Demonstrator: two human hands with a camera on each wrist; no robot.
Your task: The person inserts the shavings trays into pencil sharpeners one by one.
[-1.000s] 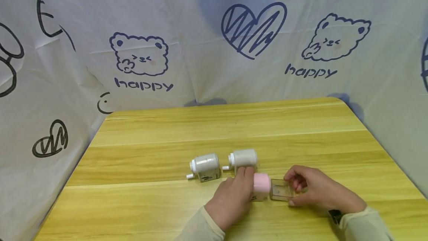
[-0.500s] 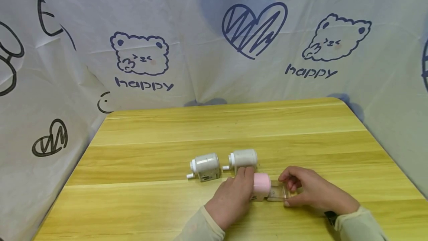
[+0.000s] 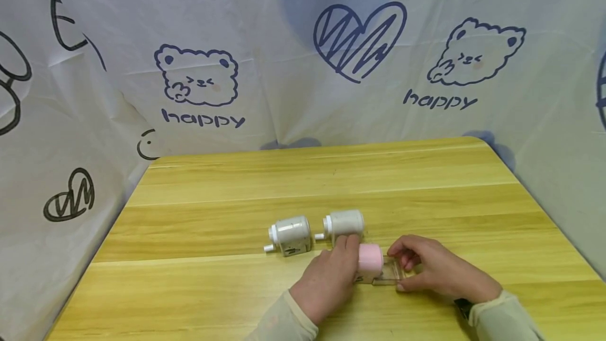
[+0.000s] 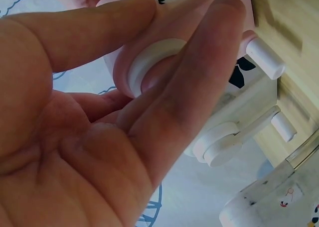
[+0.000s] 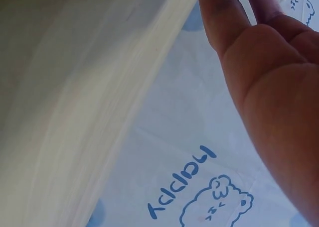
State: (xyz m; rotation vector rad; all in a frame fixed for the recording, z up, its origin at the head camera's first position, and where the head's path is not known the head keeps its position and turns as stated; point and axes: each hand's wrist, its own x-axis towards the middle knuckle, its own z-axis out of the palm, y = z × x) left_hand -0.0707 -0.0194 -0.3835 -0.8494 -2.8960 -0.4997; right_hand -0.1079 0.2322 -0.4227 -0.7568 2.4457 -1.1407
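My left hand [image 3: 326,280] grips a pink hand-crank pencil sharpener [image 3: 370,258] on the table, thumb on one side and fingers on the other. In the left wrist view, the sharpener's white crank knob [image 4: 265,57] sticks out past my fingers. With thumb and fingertips, my right hand [image 3: 431,264] pinches the outer end of a clear shavings drawer [image 3: 389,273]. The drawer's inner end is inside the lower right end of the pink sharpener, and part of it still shows outside. The right wrist view leaves the drawer hidden.
Two whitish crank sharpeners stand behind my left hand: one at left [image 3: 292,234], the other [image 3: 345,221] directly behind the pink one, partly covered by my fingers. The wooden table [image 3: 213,188] ends at a white cloth [image 3: 279,104] with drawings.
My right hand has moved left with the drawer, sliding it from beside the pink sharpener's end to partly inside. The left hand and the whitish sharpeners have stayed put.
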